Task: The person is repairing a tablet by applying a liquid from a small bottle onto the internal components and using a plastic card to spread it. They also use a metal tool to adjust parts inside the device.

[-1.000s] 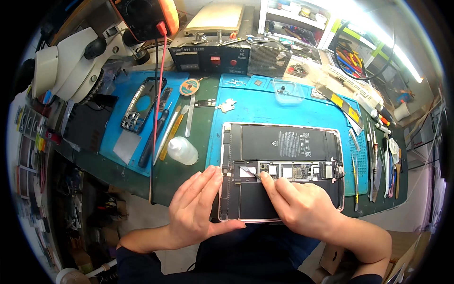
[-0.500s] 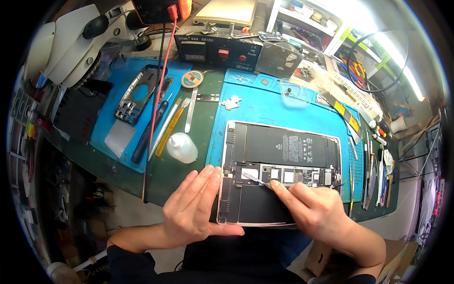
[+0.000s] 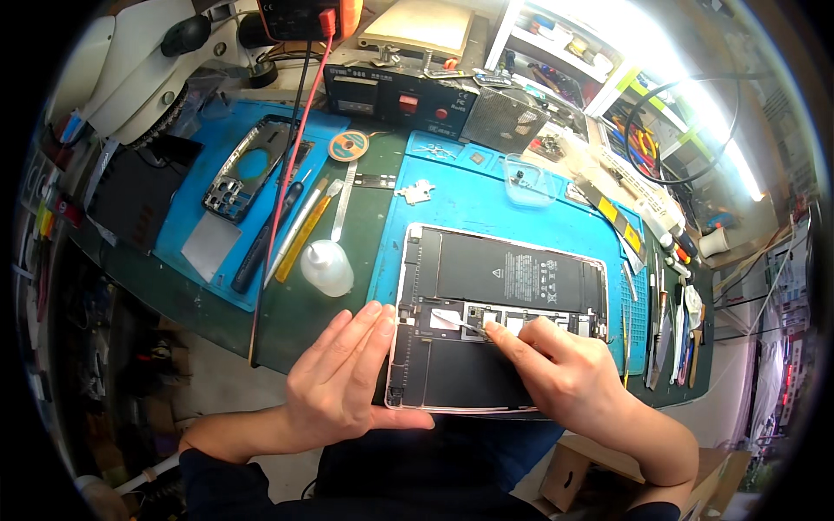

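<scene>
An opened tablet (image 3: 485, 380) lies on the blue mat, its black batteries and the strip of circuit board between them exposed. My left hand (image 3: 334, 382) rests against its left edge, fingers stretched out together and the thumb along the near edge. Pinched in my right hand (image 3: 565, 369) is a thin metal pry tool (image 3: 472, 327). Its flat tip lies at a white patch (image 3: 445, 319) at the left end of the board strip. My right fingers cover part of that strip and most of the tool's handle.
Left of the tablet stand a white squeeze bottle (image 3: 327, 268), a dark screwdriver (image 3: 268, 246) and a phone frame (image 3: 249, 169). Beyond the tablet are a clear plastic box (image 3: 528, 181) and a black power unit (image 3: 395, 102). Several slim tools line the right side. A red cable (image 3: 300, 130) hangs at left.
The whole view has shifted slightly, so the bench sits further left. Both hands keep nearly the same place on the tablet, and the pry tool's tip stays at the white patch.
</scene>
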`<action>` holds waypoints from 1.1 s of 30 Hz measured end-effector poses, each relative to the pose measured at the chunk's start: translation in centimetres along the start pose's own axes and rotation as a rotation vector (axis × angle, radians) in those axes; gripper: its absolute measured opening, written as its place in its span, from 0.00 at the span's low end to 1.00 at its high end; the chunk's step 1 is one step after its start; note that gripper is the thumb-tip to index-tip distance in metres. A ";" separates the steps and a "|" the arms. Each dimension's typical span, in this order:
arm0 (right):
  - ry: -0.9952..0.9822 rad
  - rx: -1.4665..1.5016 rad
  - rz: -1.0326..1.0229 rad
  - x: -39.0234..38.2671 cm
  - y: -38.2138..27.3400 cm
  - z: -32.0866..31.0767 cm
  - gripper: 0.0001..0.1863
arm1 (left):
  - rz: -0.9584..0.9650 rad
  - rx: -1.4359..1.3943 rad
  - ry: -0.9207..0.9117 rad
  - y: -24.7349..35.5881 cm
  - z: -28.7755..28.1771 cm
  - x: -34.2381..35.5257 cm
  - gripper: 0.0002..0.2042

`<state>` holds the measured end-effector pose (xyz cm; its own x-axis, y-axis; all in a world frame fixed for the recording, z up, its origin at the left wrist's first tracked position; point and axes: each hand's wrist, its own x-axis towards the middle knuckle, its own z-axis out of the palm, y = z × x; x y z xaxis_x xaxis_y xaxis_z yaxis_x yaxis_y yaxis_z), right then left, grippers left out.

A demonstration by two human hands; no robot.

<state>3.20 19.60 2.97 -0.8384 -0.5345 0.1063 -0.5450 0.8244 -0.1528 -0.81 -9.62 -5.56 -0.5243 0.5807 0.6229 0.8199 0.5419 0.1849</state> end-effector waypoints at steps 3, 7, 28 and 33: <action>0.013 0.018 -0.017 0.1 0.5 0.1 0.29 | 0.004 0.000 0.005 0.0 0.1 -0.1 0.52; 0.014 0.095 -0.019 0.4 1.0 0.2 0.28 | 0.001 0.000 0.001 0.0 0.0 0.0 0.52; 0.109 -0.115 -0.088 -0.4 -1.3 2.2 0.28 | 0.006 -0.002 0.007 0.0 0.2 -0.2 0.51; 0.086 -0.064 -0.091 -0.1 0.0 1.7 0.29 | 0.010 0.005 0.010 -0.1 0.1 -0.1 0.51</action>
<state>3.22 19.33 1.30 -0.7806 -0.5918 0.2009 -0.6147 0.7851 -0.0759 -0.82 -9.67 -5.75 -0.5137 0.5801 0.6322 0.8238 0.5393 0.1746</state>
